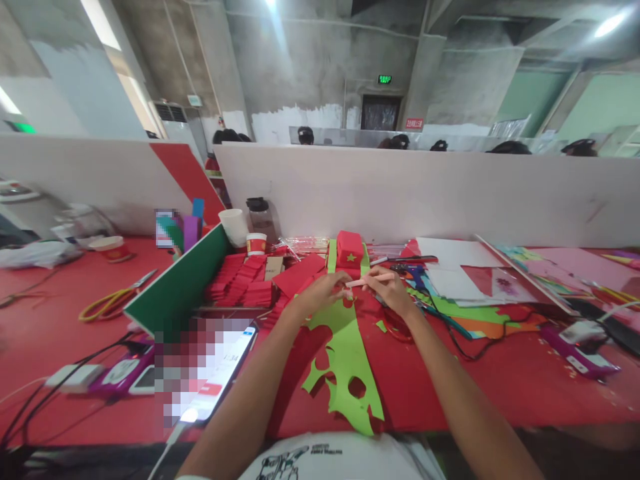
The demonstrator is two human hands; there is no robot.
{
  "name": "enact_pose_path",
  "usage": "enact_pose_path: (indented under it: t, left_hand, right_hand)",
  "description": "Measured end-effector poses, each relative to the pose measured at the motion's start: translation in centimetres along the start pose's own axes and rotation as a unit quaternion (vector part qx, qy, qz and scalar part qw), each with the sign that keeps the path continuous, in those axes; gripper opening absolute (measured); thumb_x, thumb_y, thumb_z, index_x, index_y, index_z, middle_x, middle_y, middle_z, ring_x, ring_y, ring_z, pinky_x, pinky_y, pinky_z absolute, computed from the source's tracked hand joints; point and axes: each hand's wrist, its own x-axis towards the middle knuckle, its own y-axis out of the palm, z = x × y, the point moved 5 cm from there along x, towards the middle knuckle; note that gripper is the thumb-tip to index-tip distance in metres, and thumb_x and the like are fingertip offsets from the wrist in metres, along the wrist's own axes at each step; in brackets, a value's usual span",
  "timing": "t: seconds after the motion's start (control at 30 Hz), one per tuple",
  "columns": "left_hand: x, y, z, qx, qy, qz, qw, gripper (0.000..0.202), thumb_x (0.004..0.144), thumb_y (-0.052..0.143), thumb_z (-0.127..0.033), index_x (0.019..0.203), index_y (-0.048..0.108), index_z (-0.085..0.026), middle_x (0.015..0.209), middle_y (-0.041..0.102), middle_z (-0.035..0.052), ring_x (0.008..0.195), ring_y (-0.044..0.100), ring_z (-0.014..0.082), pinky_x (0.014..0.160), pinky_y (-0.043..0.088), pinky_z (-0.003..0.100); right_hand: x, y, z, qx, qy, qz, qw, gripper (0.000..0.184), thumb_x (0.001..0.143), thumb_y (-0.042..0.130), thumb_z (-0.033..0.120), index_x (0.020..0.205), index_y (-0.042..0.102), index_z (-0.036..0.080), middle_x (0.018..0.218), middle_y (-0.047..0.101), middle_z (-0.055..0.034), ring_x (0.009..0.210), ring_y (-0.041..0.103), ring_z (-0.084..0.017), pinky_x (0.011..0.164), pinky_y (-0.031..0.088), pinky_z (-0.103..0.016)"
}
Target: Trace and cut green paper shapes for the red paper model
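A slim pale pink stick [371,279], pen-like in shape, is held level above the red tabletop. My right hand [393,288] is closed around its right part. At the stick's left end the fingers of my left hand [330,291] are pinched together; whether they grip the tip or a small piece beside it is hard to see. Beneath my hands lies a light green sheet [345,337] with rounded holes and ragged cut edges. Just beyond them stands a red box-shaped piece [350,250] with a gold star, between green strips.
Stacks of red folded pieces [245,280] sit left, beside a green board [180,283]. A lit phone [220,373] lies near my left forearm. Scissors [405,259], white sheets [457,267] and cables are on the right. A white partition [425,193] closes the back.
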Motion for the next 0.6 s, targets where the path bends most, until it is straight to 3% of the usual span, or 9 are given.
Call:
enact_pose_path:
  t: [0.13, 0.23, 0.33, 0.4, 0.5, 0.6]
  left_hand:
    - [-0.4, 1.4, 1.9, 0.038, -0.043, 0.043, 0.997, 0.038, 0.077, 0.072, -0.046, 0.102, 0.062, -0.019, 0.096, 0.067, 0.0050, 0.082, 0.061, 0.0196, 0.069, 0.045, 0.027]
    - [-0.6, 3.1, 2.4, 0.012, -0.043, 0.100, 0.994, 0.032, 0.076, 0.073, -0.043, 0.096, 0.064, -0.019, 0.084, 0.065, 0.0025, 0.070, 0.058, 0.0177, 0.061, 0.042, 0.027]
    - [-0.4, 3.9, 2.6, -0.016, -0.048, 0.123, 0.991, 0.030, 0.073, 0.075, -0.040, 0.091, 0.064, -0.018, 0.080, 0.064, 0.0028, 0.067, 0.057, 0.0171, 0.059, 0.041, 0.027]
    - [-0.3, 4.2, 2.9, -0.033, -0.051, 0.126, 0.990, 0.028, 0.072, 0.076, -0.037, 0.088, 0.065, -0.017, 0.078, 0.063, 0.0032, 0.067, 0.057, 0.0167, 0.060, 0.042, 0.027]
    - [-0.2, 4.5, 3.4, -0.056, -0.055, 0.129, 0.989, 0.025, 0.073, 0.075, -0.034, 0.087, 0.065, -0.016, 0.076, 0.063, 0.0032, 0.066, 0.057, 0.0163, 0.060, 0.044, 0.027]
    - [-0.2, 4.7, 3.9, -0.067, -0.058, 0.133, 0.987, 0.023, 0.073, 0.073, -0.032, 0.087, 0.065, -0.015, 0.078, 0.064, 0.0033, 0.067, 0.058, 0.0161, 0.060, 0.045, 0.027]
  right_hand:
    - [-0.3, 0.2, -0.1, -0.160, -0.051, 0.084, 0.982, 0.016, 0.092, 0.060, 0.029, 0.098, 0.074, 0.022, 0.098, 0.070, -0.0057, 0.087, 0.065, -0.021, 0.079, 0.048, -0.030]
    - [-0.9, 0.6, -1.3, -0.280, -0.056, 0.172, 0.943, 0.031, 0.089, 0.055, 0.010, 0.110, 0.073, 0.024, 0.111, 0.066, -0.0085, 0.096, 0.063, -0.022, 0.083, 0.047, -0.032]
    - [-1.4, 1.1, -2.4, -0.341, -0.059, 0.240, 0.907, 0.048, 0.079, 0.056, -0.002, 0.116, 0.071, 0.025, 0.120, 0.063, -0.0104, 0.106, 0.060, -0.024, 0.087, 0.046, -0.033]
    - [-1.4, 1.4, -2.5, -0.360, -0.067, 0.244, 0.898, 0.046, 0.079, 0.057, -0.002, 0.114, 0.072, 0.023, 0.121, 0.063, -0.0112, 0.107, 0.059, -0.025, 0.089, 0.045, -0.035]
    - [-1.1, 1.9, -1.8, -0.364, -0.087, 0.194, 0.907, 0.030, 0.090, 0.055, 0.010, 0.112, 0.072, 0.020, 0.113, 0.066, -0.0119, 0.103, 0.059, -0.025, 0.091, 0.045, -0.037]
    - [-0.9, 2.7, -1.1, -0.351, -0.104, 0.161, 0.916, 0.027, 0.095, 0.052, 0.015, 0.114, 0.070, 0.020, 0.110, 0.069, -0.0110, 0.103, 0.059, -0.024, 0.093, 0.044, -0.037]
